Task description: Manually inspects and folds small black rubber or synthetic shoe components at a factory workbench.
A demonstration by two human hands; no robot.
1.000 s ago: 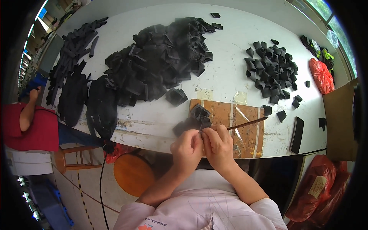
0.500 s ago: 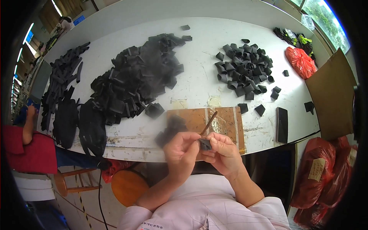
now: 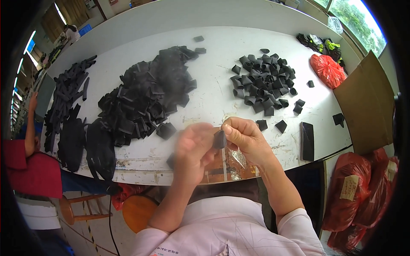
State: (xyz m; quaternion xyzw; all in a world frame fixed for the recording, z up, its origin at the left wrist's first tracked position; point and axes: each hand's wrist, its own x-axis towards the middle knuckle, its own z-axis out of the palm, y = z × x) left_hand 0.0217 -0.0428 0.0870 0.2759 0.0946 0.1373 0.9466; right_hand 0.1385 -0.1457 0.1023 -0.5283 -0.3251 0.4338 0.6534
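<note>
My right hand (image 3: 247, 136) is closed, pinching a small black fabric piece (image 3: 219, 140) between thumb and fingers above the brown board (image 3: 217, 173). My left hand (image 3: 192, 147) is close against the left side of that piece. Motion smears its fingers, so whether it grips anything is unclear. Partly hidden behind the left hand, more dark pieces (image 3: 171, 161) lie by the board. To the right, a loose pile of rolled black fabric loops (image 3: 267, 81) sits on the white table (image 3: 213, 55), with two single loops (image 3: 280, 126) nearer my right hand.
A large heap of flat black pieces (image 3: 145, 91) covers the table's left middle. Black strips (image 3: 66, 91) lie farther left. A dark phone (image 3: 307, 141), a red bag (image 3: 328, 70) and a cardboard sheet (image 3: 365, 102) stand at right. A person in red (image 3: 32, 166) is at far left.
Both hands have moved up and away from my body, with the small black piece turned upright. The thin brown strip between the fingers no longer shows. The view has shifted slightly.
</note>
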